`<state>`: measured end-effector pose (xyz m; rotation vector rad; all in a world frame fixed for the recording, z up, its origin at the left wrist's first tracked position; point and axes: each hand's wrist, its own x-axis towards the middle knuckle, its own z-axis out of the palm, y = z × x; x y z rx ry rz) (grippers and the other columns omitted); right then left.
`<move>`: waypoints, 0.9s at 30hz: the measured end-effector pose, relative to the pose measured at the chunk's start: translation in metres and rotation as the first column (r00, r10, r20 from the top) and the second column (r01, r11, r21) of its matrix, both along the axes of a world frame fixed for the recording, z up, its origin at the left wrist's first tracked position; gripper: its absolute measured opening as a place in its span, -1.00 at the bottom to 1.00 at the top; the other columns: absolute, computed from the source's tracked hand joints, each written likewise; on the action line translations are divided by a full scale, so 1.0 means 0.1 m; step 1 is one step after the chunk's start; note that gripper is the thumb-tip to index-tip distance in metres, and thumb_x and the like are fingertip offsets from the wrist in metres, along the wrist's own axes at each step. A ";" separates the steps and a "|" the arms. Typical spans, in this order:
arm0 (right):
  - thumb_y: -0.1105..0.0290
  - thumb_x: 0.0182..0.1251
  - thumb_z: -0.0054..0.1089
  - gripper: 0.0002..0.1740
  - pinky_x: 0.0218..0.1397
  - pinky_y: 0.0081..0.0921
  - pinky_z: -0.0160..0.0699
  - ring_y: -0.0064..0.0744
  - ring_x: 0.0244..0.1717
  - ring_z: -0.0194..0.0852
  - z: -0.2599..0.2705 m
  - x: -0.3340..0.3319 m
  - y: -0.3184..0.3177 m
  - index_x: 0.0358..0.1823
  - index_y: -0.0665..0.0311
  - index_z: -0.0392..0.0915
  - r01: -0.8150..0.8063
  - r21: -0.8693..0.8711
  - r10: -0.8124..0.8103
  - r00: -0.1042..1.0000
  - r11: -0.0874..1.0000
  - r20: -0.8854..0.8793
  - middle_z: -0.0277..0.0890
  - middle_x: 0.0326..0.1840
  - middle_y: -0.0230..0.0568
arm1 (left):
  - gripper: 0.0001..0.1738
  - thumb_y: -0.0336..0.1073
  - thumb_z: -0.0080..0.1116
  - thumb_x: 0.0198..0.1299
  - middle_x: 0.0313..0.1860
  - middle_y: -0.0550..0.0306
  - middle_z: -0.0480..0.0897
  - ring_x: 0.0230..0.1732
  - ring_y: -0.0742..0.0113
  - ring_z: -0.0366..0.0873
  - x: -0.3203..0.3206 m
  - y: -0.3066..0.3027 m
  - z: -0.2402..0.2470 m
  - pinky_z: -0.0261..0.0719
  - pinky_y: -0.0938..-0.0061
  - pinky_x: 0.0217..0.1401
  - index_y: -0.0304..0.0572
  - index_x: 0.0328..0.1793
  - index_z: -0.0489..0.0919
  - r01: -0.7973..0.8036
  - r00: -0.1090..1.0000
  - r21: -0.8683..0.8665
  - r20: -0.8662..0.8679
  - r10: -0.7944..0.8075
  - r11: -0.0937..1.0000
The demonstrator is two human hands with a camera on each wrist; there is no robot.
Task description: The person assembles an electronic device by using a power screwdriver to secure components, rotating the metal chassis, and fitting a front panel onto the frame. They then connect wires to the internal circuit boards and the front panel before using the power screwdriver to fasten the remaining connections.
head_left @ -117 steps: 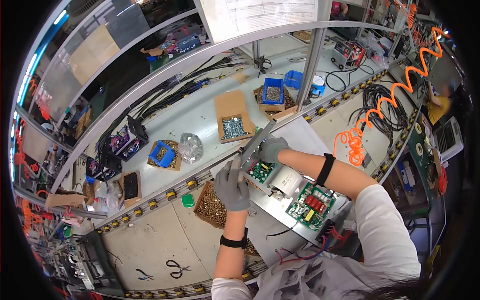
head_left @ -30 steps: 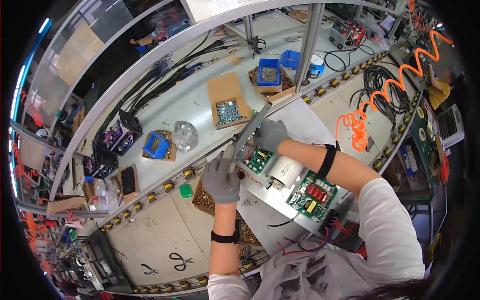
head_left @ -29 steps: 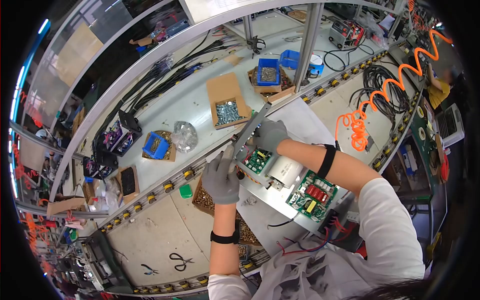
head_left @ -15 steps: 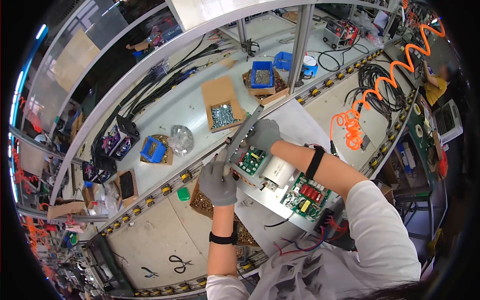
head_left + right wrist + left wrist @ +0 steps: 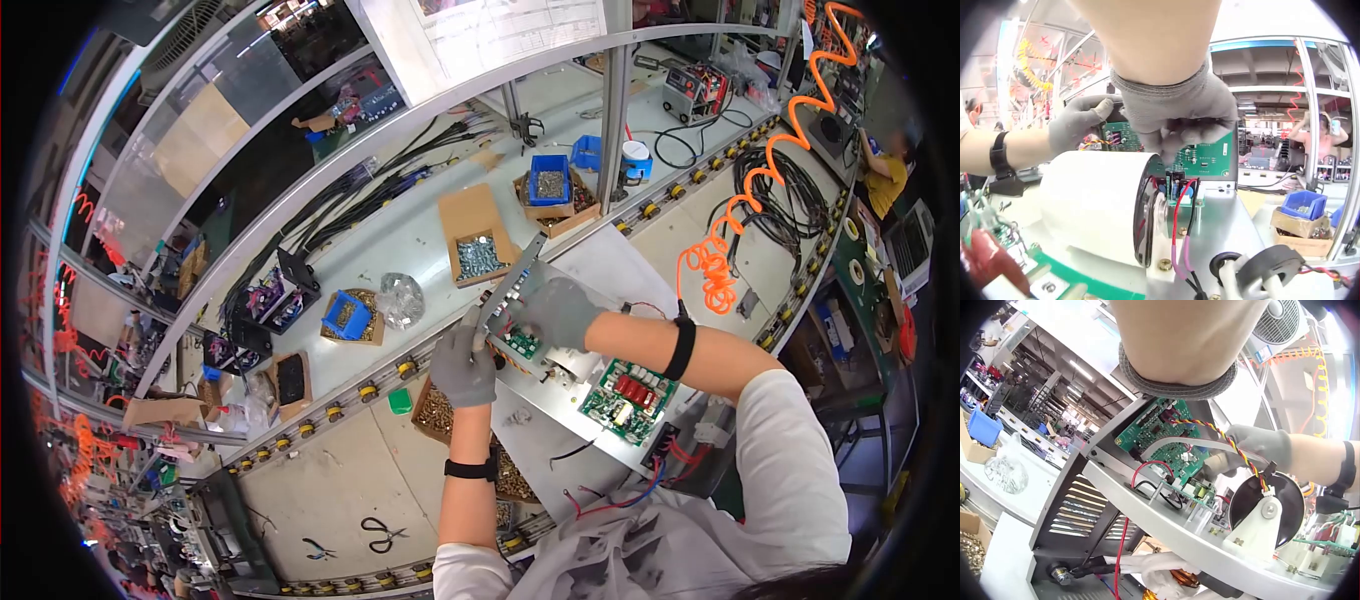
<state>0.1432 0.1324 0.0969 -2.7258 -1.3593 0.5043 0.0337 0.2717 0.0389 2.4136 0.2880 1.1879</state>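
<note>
The left hand (image 5: pixel 464 362), in a grey glove, grips the near end of an upright metal panel (image 5: pixel 515 275); in the right wrist view its fingers and thumb pinch the panel's top edge. A green circuit board (image 5: pixel 1213 156) is on the panel's inner face. The gloved right hand (image 5: pixel 1179 115) is in front of this board with curled fingers, above small components (image 5: pixel 1179 187); whether it holds anything is hidden. Beside it lies a large white cylinder (image 5: pixel 1094 203), partly covered by the right hand in the head view. A second green board (image 5: pixel 628 398) with red parts sits nearer the body.
Boxes of screws (image 5: pixel 480 256) and blue bins (image 5: pixel 549 182) stand behind the panel. A box of brass fasteners (image 5: pixel 433 412) is beside the left hand. Scissors (image 5: pixel 382 535) and pliers (image 5: pixel 318 549) lie on the near bench. An orange coiled hose (image 5: pixel 770 160) hangs at the right.
The right hand has moved from close against the panel back toward the body, over the white cylinder. The left hand keeps its grip on the panel. The head view has shifted.
</note>
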 end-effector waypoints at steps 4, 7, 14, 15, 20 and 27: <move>0.28 0.14 0.12 -0.65 -0.35 -0.38 0.55 -0.31 -0.23 0.60 -0.32 -0.01 0.07 0.00 -0.12 0.50 -0.534 0.026 0.419 0.691 0.845 0.589 0.53 -0.22 -0.29 | -0.71 -0.28 0.05 0.20 -0.42 0.00 0.59 -0.41 0.08 0.53 -0.01 0.00 -0.02 0.48 0.31 -0.34 -0.06 0.01 0.65 -0.017 1.000 0.014 -0.022 0.017 1.000; 0.28 0.16 0.10 -0.71 -0.35 -0.39 0.56 -0.35 -0.19 0.59 -0.34 0.01 0.15 -0.05 -0.12 0.53 -0.472 -0.033 0.411 0.729 0.881 0.547 0.53 -0.21 -0.32 | -0.72 -0.29 0.05 0.20 -0.45 0.02 0.58 -0.42 0.08 0.53 -0.01 0.01 -0.03 0.48 0.31 -0.35 -0.01 0.00 0.66 -0.042 0.999 0.022 -0.004 0.042 0.999; 0.17 0.24 0.09 -0.74 -0.04 -0.24 0.48 -0.14 -0.07 0.51 -0.74 0.26 0.03 -0.09 0.02 0.59 -0.002 0.510 0.083 0.987 0.860 -0.137 0.54 -0.12 -0.23 | -0.65 -0.30 0.19 0.00 -0.08 0.15 0.57 -0.12 0.08 0.50 -0.03 -0.13 0.14 0.42 0.24 -0.10 0.10 -0.02 0.64 -0.078 0.988 0.185 -0.115 0.101 0.980; 0.15 0.24 0.07 -0.70 0.00 -0.22 0.45 -0.09 -0.07 0.50 -0.72 0.28 0.02 -0.06 0.03 0.59 0.055 0.506 0.083 0.966 0.861 -0.245 0.55 -0.09 -0.20 | -0.65 -0.31 0.21 -0.05 0.03 0.24 0.55 -0.01 0.10 0.46 -0.02 -0.17 0.17 0.38 0.21 -0.01 0.14 -0.05 0.64 -0.070 0.990 0.308 -0.095 0.104 0.949; 0.09 0.23 0.11 -0.68 -0.01 -0.22 0.44 -0.06 -0.09 0.50 -0.62 0.30 0.03 -0.12 0.09 0.61 0.013 0.531 0.112 0.973 0.847 -0.203 0.57 -0.15 -0.13 | -0.69 -0.28 0.18 -0.04 0.14 0.38 0.47 0.17 0.18 0.34 0.09 -0.21 0.19 0.20 0.09 0.19 0.26 -0.10 0.60 -0.066 0.950 0.442 -0.246 0.192 0.894; 0.17 0.06 0.30 -0.72 -0.11 -0.30 0.45 -0.11 -0.23 0.53 -0.55 0.24 0.03 -0.32 0.23 0.68 0.278 0.605 0.045 0.886 0.746 -0.462 0.60 -0.35 -0.08 | -0.77 -0.21 0.19 0.00 0.15 0.40 0.48 0.17 0.21 0.35 0.16 -0.16 0.15 0.17 0.12 0.21 0.26 -0.16 0.59 -0.032 0.941 0.490 -0.279 0.192 0.871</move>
